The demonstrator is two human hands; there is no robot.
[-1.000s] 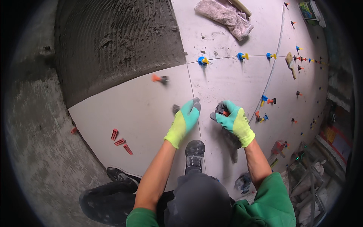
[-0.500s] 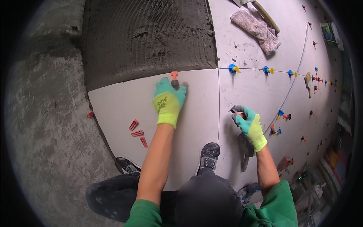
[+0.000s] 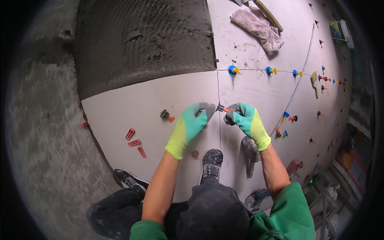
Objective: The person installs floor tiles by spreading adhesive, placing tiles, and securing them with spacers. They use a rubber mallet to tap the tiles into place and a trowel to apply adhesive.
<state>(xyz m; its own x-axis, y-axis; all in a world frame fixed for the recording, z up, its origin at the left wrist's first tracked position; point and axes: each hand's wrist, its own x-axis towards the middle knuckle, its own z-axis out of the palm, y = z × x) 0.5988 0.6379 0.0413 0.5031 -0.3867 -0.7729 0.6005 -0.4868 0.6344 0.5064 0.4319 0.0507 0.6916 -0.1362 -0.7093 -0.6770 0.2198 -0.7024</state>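
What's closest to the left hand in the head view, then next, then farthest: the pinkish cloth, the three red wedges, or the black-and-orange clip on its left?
From the left hand:
1. Black-and-orange clip: just to its left.
2. Three red wedges: farther left, lower.
3. Pinkish cloth: far up, right.

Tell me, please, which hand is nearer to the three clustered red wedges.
Left. The left hand is forward and to the right of the red wedges; the right hand is farther right.
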